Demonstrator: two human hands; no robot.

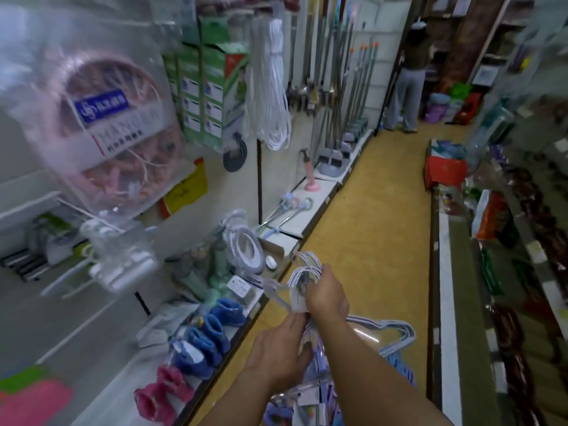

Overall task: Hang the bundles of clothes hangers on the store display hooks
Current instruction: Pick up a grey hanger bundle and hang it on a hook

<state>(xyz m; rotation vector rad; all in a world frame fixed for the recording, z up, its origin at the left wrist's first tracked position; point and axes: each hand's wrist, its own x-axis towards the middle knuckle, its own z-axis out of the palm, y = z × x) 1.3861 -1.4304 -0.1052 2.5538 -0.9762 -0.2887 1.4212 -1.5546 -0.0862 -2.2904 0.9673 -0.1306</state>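
Note:
A bundle of white and pale purple clothes hangers point(384, 329) in clear wrap hangs low in the aisle in front of me. My right hand point(327, 292) grips it just below the cluster of white hooks point(305, 265), by a white label. My left hand point(278, 348) holds the bundle lower down, fingers curled round the hanger necks. More wrapped hangers point(307, 401) hang beneath, partly hidden by my forearms. The display wall on the left carries hooks with goods; a pink round hanger pack point(116, 124) hangs close to my head.
Left shelf holds blue and pink slippers point(199, 342), coiled white hose point(246, 244), white rope point(273, 87), mop poles point(332, 78). The yellow floor aisle point(375, 216) runs ahead. A person point(405, 78) stands at the far end. Packed shelves line the right side point(504, 229).

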